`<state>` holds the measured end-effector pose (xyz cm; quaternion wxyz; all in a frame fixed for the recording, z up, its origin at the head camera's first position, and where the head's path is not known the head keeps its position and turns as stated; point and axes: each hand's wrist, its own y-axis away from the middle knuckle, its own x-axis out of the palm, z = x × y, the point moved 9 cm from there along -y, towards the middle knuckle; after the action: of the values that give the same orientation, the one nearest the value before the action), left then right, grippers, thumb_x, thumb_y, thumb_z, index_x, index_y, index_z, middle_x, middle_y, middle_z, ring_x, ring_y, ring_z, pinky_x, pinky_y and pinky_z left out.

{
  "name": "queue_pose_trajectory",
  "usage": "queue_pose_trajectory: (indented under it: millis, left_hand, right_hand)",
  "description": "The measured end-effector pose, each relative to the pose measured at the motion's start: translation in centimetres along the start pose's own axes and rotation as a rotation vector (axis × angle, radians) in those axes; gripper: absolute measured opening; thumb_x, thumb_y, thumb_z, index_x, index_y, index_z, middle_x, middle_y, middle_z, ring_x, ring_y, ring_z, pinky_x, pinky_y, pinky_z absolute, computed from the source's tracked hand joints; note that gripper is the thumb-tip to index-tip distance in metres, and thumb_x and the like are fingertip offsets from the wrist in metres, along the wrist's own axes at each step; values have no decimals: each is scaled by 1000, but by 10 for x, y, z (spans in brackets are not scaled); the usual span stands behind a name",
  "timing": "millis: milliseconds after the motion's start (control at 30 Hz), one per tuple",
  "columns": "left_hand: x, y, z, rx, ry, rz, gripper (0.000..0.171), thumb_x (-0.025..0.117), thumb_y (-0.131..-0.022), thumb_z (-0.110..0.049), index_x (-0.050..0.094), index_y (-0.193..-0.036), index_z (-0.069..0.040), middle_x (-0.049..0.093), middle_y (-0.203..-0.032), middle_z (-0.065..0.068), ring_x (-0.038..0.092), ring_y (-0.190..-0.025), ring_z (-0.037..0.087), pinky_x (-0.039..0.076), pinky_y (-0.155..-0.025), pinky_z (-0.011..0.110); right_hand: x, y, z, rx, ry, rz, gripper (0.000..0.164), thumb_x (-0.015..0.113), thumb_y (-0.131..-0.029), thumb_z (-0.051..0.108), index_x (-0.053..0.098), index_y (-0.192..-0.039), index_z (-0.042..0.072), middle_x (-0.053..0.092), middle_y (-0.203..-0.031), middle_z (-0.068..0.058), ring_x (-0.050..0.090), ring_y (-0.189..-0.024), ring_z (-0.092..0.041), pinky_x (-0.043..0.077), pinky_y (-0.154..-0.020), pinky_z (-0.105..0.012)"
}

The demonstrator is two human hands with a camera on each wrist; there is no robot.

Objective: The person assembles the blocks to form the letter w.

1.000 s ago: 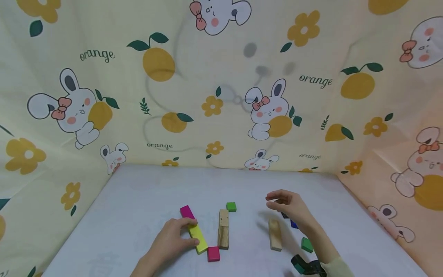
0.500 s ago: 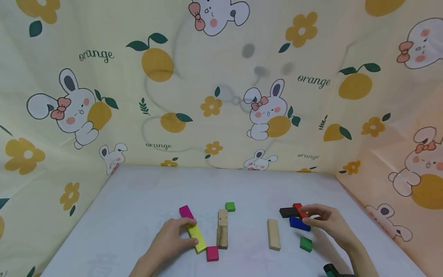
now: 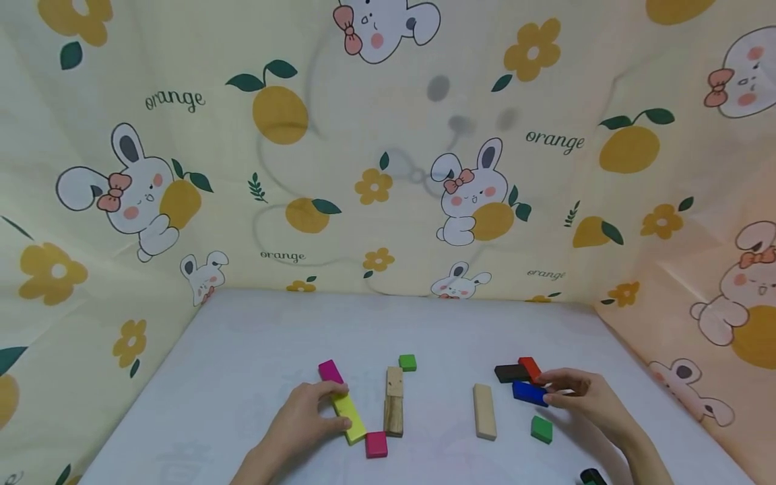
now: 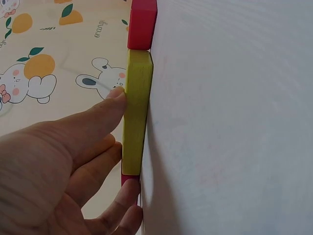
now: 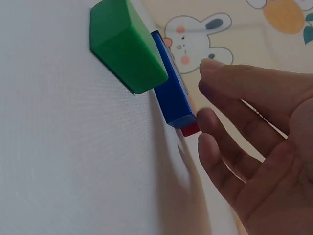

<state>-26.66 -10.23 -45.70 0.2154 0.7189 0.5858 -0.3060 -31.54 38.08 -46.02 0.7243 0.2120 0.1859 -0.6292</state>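
My left hand (image 3: 303,419) lies alongside a yellow block (image 3: 348,417), its thumb and fingertips against the block's left side. In the left wrist view the thumb touches the yellow block (image 4: 137,112) and the lower fingers reach a magenta block. That magenta block (image 3: 330,371) adjoins the far end of the yellow one; a pinkish-red block (image 3: 376,444) adjoins the near end. My right hand (image 3: 591,401) has loosely bent fingers with nothing between them, fingertips right beside a red block (image 3: 529,368) and a blue block (image 5: 171,90). A dark block (image 3: 512,373) touches the red one.
Two wooden blocks (image 3: 394,401) stand end to end in the middle, a small green block (image 3: 407,362) at their far end. A pale wooden block (image 3: 484,412) lies further right. Another green block (image 3: 541,429) sits near my right forearm. Patterned cloth (image 3: 388,162) bounds the white table.
My right hand has moved right and nearer, from above the pale and dark blocks to beside the red and blue ones, uncovering them. My left hand stays at the yellow block.
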Motion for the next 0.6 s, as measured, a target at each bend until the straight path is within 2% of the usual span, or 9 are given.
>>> queue_pose_trajectory:
  millis: [133, 333, 433, 600]
  left_hand:
    - [0, 0, 0, -1, -9, -6, 49, 88, -73, -32, 71, -116, -16, 67, -114, -3, 55, -110, 28, 44, -95, 56]
    - [1, 1, 1, -11, -12, -6, 49, 87, -73, -32, 71, -116, -16, 67, -114, -4, 55, -110, 28, 44, -95, 56]
    - [2, 0, 2, -19, -12, -5, 49, 87, -73, -32, 71, -116, -17, 66, -114, -4, 55, -109, 27, 44, -95, 55]
    - [2, 0, 3, -27, -9, -9, 49, 87, -73, -32, 70, -116, -17, 66, -114, -4, 54, -108, 25, 45, -95, 54]
  right_hand:
    - [1, -1, -1, 8, 29, 3, 49, 77, -86, 27, 63, -126, 2, 64, -121, -14, 55, -112, -31, 47, -90, -42]
    - [5, 1, -3, 11, -18, 45, 51, 78, -85, 22, 60, -127, -2, 64, -120, -18, 61, -97, -29, 49, -82, -36]
    - [9, 1, -2, -14, -54, 112, 56, 78, -85, 18, 55, -131, -5, 62, -124, -21, 62, -93, -31, 51, -81, -33]
    - [20, 1, 5, -79, -109, 231, 60, 76, -83, 2, 49, -136, -6, 54, -129, -28, 61, -90, -37, 55, -79, -32]
